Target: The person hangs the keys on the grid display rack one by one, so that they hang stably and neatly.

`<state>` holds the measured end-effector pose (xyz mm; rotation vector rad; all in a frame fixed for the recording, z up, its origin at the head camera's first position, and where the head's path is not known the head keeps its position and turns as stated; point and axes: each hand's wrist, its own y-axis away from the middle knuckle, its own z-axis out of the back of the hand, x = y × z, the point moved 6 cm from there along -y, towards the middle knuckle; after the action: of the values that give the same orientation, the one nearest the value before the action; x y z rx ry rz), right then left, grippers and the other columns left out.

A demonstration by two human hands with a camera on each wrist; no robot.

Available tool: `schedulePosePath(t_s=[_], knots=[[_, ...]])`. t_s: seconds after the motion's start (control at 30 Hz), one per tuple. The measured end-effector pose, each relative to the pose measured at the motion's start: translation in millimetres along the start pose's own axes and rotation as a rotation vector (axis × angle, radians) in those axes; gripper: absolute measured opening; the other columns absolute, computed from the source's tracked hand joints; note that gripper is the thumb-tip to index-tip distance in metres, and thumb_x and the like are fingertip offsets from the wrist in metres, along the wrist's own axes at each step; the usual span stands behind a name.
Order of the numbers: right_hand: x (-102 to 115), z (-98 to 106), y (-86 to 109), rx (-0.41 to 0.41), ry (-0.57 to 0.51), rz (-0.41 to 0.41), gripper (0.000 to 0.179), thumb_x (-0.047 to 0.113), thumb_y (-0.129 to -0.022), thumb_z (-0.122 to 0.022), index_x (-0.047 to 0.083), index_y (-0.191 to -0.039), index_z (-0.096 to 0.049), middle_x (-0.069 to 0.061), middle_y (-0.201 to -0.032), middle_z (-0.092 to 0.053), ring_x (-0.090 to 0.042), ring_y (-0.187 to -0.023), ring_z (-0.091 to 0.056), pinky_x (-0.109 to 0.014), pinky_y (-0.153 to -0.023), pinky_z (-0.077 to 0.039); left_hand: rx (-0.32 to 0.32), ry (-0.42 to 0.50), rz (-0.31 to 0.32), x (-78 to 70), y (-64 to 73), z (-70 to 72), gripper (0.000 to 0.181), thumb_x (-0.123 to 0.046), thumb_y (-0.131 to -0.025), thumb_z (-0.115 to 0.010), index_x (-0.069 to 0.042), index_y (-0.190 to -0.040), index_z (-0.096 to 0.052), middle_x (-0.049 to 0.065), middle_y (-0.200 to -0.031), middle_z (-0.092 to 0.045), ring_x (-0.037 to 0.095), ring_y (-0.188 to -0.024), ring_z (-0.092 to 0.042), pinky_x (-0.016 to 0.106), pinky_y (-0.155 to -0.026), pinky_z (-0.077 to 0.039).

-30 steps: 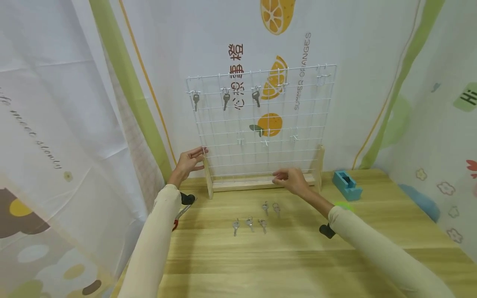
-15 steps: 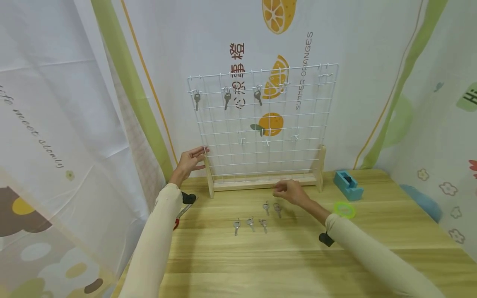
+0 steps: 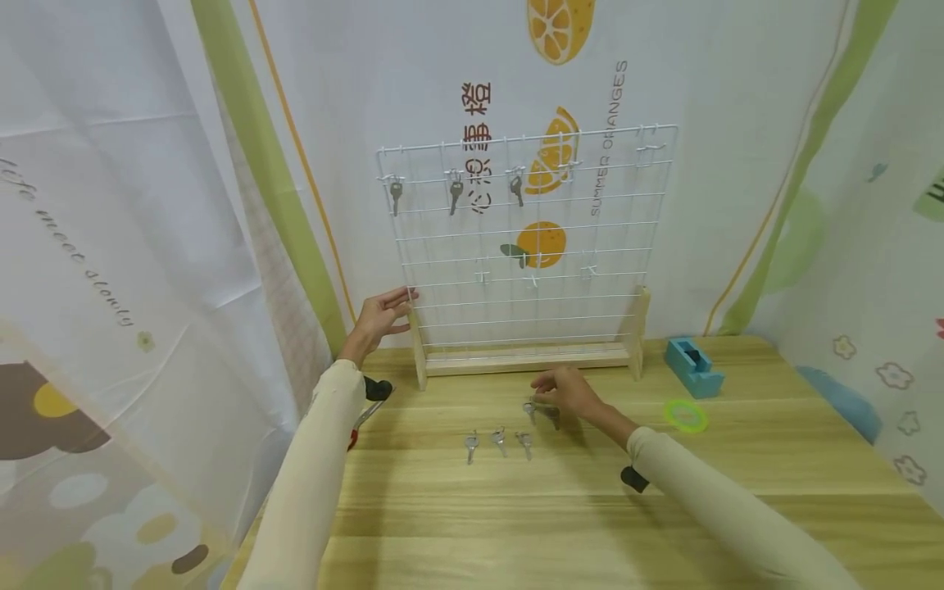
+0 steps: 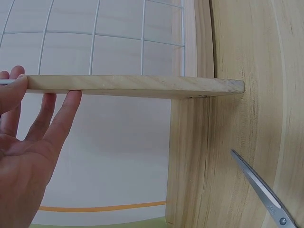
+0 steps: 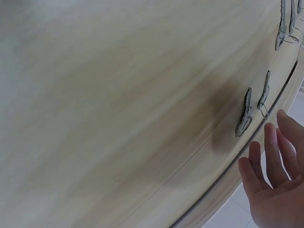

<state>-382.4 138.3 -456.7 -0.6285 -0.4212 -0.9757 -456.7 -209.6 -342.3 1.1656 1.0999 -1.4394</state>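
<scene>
A white wire grid rack stands on a wooden base (image 3: 516, 359) at the back of the table. My left hand (image 3: 379, 318) holds its left side, thumb and fingers around the top of the wooden side post (image 4: 137, 83). My right hand (image 3: 569, 392) hovers over two keys with rings; in the right wrist view its fingers are loosely bent and apart from the near key (image 5: 244, 113) and the far key (image 5: 264, 90). Another key (image 3: 471, 447) lies in a row of three on the table. Three keys, one being the leftmost key (image 3: 397, 197), hang from upper hooks on the grid.
Scissors (image 4: 263, 190) lie beside the rack's left post. At the right stand a blue tape dispenser (image 3: 693, 367) and a yellow-green ring (image 3: 686, 416). Several bare white hooks, such as the lower hook (image 3: 533, 281), sit on the grid. Printed curtains surround the table (image 3: 472, 524).
My right hand has come down from the rack's base toward the two upper keys on the table. My left hand stays on the side post. The head view has shifted slightly.
</scene>
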Motion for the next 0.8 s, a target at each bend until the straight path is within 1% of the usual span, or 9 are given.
schedulePosePath(t_s=[0.17,0.4,0.6,0.73,0.8], knots=[[3.2,-4.1,-3.0,0.047,0.013,-0.029,0.021,0.0,-0.09,-0.08,-0.01,-0.107,-0.075,-0.018,-0.097,-0.078,-0.03,-0.088,-0.076,-0.04,-0.081,-0.065,0.011,-0.005,-0.011,-0.8,-2.2,-0.9,0.052,-0.006,-0.109,-0.054,-0.005,-0.159,-0.042,0.012,-0.155,-0.052,0.029,-0.146,-0.045,0.052,-0.107,-0.052],[1.6,-7.4,-5.3,0.077,0.026,-0.088,0.018,0.004,-0.091,-0.08,-0.007,-0.105,-0.076,-0.017,-0.095,-0.078,-0.029,-0.087,-0.077,-0.039,-0.08,-0.065,0.012,-0.01,-0.015,-2.7,-2.4,-1.2,0.052,-0.006,-0.108,-0.055,-0.006,-0.158,-0.043,0.011,-0.155,-0.053,0.029,-0.146,-0.046,0.052,-0.107,-0.053],[-0.5,-10.5,-5.7,0.089,0.058,-0.067,0.018,0.006,-0.091,-0.08,-0.006,-0.103,-0.076,-0.017,-0.093,-0.078,-0.03,-0.086,-0.077,-0.041,-0.08,-0.065,0.012,-0.001,-0.005,-1.6,-2.7,-0.9,0.053,-0.005,-0.108,-0.056,-0.006,-0.159,-0.042,0.01,-0.155,-0.052,0.028,-0.146,-0.045,0.051,-0.107,-0.052],[-1.7,-14.2,-6.5,0.086,0.065,-0.047,0.015,0.004,-0.091,-0.08,-0.006,-0.102,-0.076,-0.017,-0.091,-0.078,-0.029,-0.084,-0.077,-0.04,-0.077,-0.066,-0.001,0.002,-0.002,0.4,-2.5,0.8,0.052,-0.004,-0.108,-0.056,-0.007,-0.158,-0.044,0.009,-0.154,-0.054,0.028,-0.145,-0.047,0.051,-0.106,-0.054],[-3.2,-16.8,-6.7,0.088,0.065,-0.053,0.014,0.003,-0.091,-0.079,-0.004,-0.103,-0.077,-0.016,-0.091,-0.078,-0.028,-0.083,-0.077,-0.039,-0.076,-0.065,-0.003,-0.003,-0.002,1.5,-2.2,1.4,0.052,-0.004,-0.108,-0.056,-0.007,-0.158,-0.043,0.01,-0.154,-0.053,0.028,-0.145,-0.047,0.05,-0.106,-0.054]])
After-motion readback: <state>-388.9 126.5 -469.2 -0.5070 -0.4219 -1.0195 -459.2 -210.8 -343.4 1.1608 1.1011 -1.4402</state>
